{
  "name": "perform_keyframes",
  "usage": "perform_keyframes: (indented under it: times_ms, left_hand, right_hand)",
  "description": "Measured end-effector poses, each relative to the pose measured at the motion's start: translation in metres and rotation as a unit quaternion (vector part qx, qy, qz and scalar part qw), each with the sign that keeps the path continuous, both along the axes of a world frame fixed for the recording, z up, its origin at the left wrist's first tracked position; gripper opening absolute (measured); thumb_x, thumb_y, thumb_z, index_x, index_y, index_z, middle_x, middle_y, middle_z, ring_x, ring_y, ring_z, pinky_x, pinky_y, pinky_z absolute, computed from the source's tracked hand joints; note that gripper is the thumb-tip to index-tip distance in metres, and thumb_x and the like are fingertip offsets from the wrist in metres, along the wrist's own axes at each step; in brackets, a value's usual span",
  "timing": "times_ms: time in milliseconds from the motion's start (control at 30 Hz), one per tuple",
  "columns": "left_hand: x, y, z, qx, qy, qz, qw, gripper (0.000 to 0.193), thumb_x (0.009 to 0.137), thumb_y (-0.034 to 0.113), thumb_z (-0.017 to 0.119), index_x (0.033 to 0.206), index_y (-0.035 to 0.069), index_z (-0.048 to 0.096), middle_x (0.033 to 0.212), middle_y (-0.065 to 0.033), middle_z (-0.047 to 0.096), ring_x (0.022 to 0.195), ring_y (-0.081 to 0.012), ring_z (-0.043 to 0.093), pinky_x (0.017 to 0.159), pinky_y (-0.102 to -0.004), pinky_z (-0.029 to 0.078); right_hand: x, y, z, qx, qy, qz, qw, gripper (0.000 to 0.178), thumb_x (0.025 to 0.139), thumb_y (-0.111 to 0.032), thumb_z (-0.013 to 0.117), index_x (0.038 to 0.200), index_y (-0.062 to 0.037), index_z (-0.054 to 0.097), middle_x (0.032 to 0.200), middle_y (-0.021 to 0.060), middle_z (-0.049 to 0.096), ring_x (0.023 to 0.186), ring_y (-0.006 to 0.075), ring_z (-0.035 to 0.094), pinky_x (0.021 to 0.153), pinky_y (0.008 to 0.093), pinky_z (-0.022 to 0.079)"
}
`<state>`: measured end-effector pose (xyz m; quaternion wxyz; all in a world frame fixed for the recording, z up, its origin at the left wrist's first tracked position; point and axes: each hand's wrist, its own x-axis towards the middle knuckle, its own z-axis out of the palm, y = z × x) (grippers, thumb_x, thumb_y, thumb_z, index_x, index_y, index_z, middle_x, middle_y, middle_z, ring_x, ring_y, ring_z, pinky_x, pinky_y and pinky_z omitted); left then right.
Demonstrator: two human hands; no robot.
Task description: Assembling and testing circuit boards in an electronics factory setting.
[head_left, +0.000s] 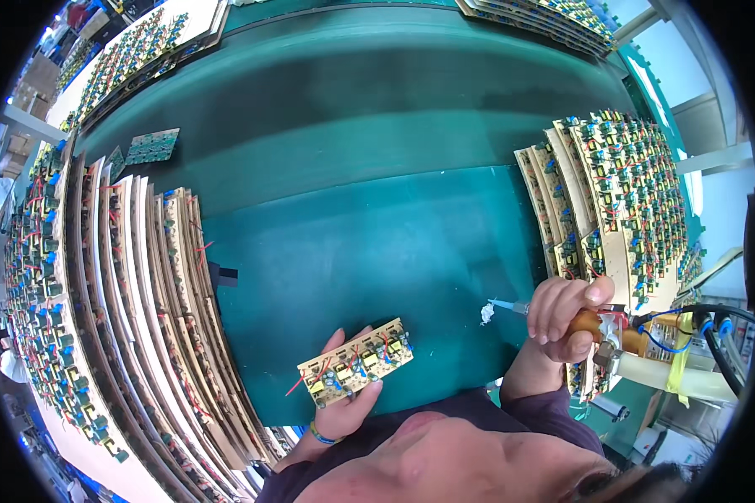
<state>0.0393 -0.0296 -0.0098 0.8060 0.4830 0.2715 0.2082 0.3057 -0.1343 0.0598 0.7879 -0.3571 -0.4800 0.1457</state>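
Observation:
My left hand (350,412) grips a narrow tan circuit board (341,369) by its long edges, thumb on the near side and fingers behind the far side. Yellow, blue and green parts and red wires stand up from the board. In my right hand (559,312) is a glue dispenser (585,324) with an amber body, its fingers wrapped round it. The pale blue nozzle tip (508,306) points left, apart from the board. A small white blob (486,313) lies on the green work mat (377,251) by the tip.
Tall stacks of board-laden sheets (180,277) line the left side, and another stack (633,193) stands at the right. Two green boards (154,146) lie at the far left. A white hose (684,379) and dark cables (700,318) trail from the dispenser toward the right.

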Motion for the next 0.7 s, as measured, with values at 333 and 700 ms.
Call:
perform_keyframes:
  times_ms: [333, 700]
  left_hand:
    - [0.0011, 0.0002, -0.0007, 0.006, 0.001, -0.006, 1.0, 0.078, 0.084, -0.004, 0.057, 0.143, 0.0, 0.007, 0.142, -0.0232, 0.034, 0.129, -0.0276, 0.04, 0.106, -0.0389, 0.033]
    - [0.003, 0.0059, 0.0019, -0.008, -0.003, -0.015, 1.0, 0.078, 0.084, -0.004, 0.057, 0.143, 0.0, 0.007, 0.143, -0.0235, 0.033, 0.129, -0.0273, 0.04, 0.106, -0.0386, 0.034]
  right_hand:
    - [-0.0044, -0.001, 0.0001, -0.007, 0.043, -0.021, 0.999, 0.043, 0.086, -0.027, 0.068, 0.111, -0.0051, 0.042, 0.056, -0.0022, 0.047, 0.042, 0.0093, 0.047, 0.037, 0.0215, 0.041]
    - [-0.0029, 0.0018, -0.0003, -0.01, 0.04, -0.018, 0.999, 0.043, 0.086, -0.028, 0.067, 0.112, -0.0047, 0.043, 0.055, -0.0023, 0.046, 0.042, 0.0089, 0.047, 0.037, 0.0212, 0.04]
